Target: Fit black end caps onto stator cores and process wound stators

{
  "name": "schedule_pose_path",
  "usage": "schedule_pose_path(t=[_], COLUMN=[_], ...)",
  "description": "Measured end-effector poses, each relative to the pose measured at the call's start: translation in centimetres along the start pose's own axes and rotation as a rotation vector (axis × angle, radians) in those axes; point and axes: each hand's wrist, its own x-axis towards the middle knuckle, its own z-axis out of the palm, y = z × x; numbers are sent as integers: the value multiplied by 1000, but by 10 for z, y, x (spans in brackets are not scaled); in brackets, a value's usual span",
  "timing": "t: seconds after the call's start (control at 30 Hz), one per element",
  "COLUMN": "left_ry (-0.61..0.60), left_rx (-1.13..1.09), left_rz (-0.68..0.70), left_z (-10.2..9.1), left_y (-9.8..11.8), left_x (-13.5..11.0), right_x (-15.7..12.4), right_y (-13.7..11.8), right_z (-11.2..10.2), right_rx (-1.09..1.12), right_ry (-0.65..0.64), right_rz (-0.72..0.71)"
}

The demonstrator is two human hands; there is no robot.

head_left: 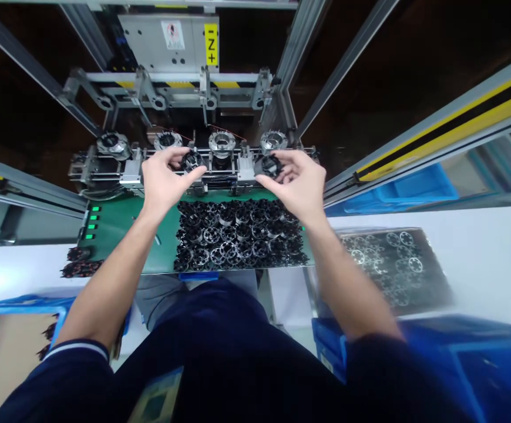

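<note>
My left hand (164,181) grips a black ring-shaped part (191,160) with its fingertips, just in front of the machine's row of round metal fixtures (221,143). My right hand (297,182) pinches another black ring part (269,166) below the rightmost fixture (274,141). Both arms reach forward over a pile of several black ring parts (233,235) lying on the green mat (114,226).
The machine frame (171,44) with a yellow Z label rises behind the fixtures. A tray of ring parts under plastic film (392,261) lies on the white bench at right. Blue bins (414,188) sit right and lower left. Green indicator lights (92,222) glow at left.
</note>
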Motion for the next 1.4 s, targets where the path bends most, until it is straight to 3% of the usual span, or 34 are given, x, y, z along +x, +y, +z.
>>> schedule_pose_path(t=[0.13,0.27,0.33,0.43,0.53,0.63,0.8,0.97,1.17,1.4], left_ry=[-46,-72,-58,-80,-242,-359,-354,-482,-593,-621], left_rx=[43,-18,-92,-379,-624,-631,-678,-760,-889,-918], left_rz=[-140,-223,-245,-280,-261,-219,-238,-287,-359,-422], left_z=[14,18,12,-4,-30,-57,-85,-95,-98,-94], left_y=[-20,-20,-14,7,43,79,113,126,133,136], left_x=[21,18,10,-12,-33,-44,-49,-53,-57,-59], right_x=[42,44,32,6,-16,-28,-36,-43,-49,-58], right_y=[19,22,12,-16,-56,-95,-136,-150,-151,-147], right_z=[47,59,55,43,28,11,-11,-20,-26,-23], right_rx=[-37,9,69,183,421,652,852,909,1014,1030], right_ry=[-68,-107,-109,-137,-225,-286,-286,-400,-544,-562], right_rz=[100,100,109,129,139,171,217,282,309,352])
